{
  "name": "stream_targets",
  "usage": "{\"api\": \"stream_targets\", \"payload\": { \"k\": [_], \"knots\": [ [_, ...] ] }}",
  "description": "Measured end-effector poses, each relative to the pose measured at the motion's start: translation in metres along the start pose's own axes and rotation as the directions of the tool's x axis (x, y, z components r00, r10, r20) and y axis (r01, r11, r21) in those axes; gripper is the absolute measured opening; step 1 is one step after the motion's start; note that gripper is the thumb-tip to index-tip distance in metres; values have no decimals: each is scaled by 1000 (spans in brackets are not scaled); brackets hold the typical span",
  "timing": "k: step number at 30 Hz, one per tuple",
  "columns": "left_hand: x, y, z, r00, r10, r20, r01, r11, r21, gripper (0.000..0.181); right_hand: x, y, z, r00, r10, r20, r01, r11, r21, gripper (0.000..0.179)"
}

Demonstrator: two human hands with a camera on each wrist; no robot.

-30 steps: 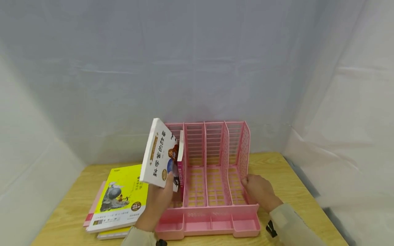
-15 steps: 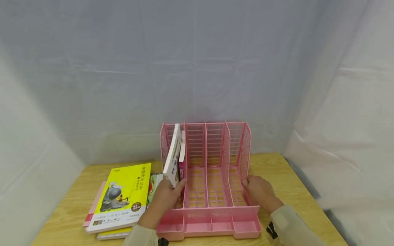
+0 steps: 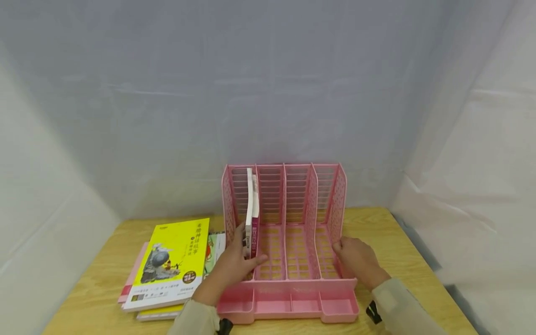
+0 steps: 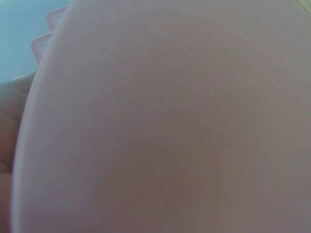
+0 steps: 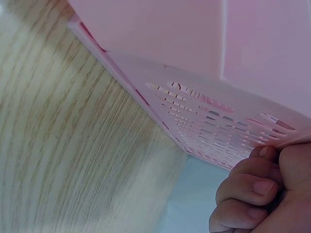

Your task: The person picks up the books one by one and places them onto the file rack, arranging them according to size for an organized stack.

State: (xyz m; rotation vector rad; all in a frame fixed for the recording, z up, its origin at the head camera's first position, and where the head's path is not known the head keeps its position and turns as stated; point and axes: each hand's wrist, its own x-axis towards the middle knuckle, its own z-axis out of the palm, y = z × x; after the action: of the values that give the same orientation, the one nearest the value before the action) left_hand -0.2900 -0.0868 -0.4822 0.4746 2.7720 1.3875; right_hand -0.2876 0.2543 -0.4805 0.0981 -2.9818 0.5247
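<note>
In the head view a pink desktop book rack (image 3: 289,284) has upright dividers. Its leftmost slot holds a white book (image 3: 249,200) upright beside a magenta-spined book (image 3: 255,237). My left hand (image 3: 229,264) grips the white book low at its spine, fingers on the left and thumb in front of both spines. A pale pink wall (image 4: 160,116) fills most of the left wrist view, with part of the hand at the left edge. My right hand (image 3: 357,258) grips the front edge of the rack's right side panel (image 5: 209,116), fingers curled against its outer face in the right wrist view.
Left of the rack lies a stack of books, topped by a yellow book (image 3: 177,256). A green-covered book (image 3: 215,249) sticks out beside it. The rack's front has small pink trays (image 3: 272,307). Everything stands on a wooden table (image 3: 92,274) before pale sheeting.
The white book went from tilted over the left slot to upright inside it, against the magenta-spined book. My left hand moved right and down with it. My right hand stayed on the side panel.
</note>
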Motion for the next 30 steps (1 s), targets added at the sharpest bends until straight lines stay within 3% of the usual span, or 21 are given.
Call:
{"api": "stream_targets", "payload": {
  "k": [4,10,14,23,27,30],
  "knots": [
    [-1,2,1,1000,23,-1,-23,997,79,114,1,1,0,1000,16,7,-16,1000,7,40],
    [-1,7,5,1000,-26,8,24,979,203,110,2,2,1,999,37,13,-37,999,-2,38],
    [-2,7,6,1000,-28,-10,29,966,256,106,2,1,1,998,54,16,-54,999,4,39],
    [-2,5,7,999,-18,-36,27,968,249,105,1,0,1,998,57,17,-57,998,18,37],
    [-1,3,7,995,37,-92,-20,984,176,92,0,-1,0,998,58,30,-59,998,26,39],
    [0,2,7,992,38,-118,-23,992,126,85,0,-1,-1,998,56,30,-57,998,28,39]
  ]
}}
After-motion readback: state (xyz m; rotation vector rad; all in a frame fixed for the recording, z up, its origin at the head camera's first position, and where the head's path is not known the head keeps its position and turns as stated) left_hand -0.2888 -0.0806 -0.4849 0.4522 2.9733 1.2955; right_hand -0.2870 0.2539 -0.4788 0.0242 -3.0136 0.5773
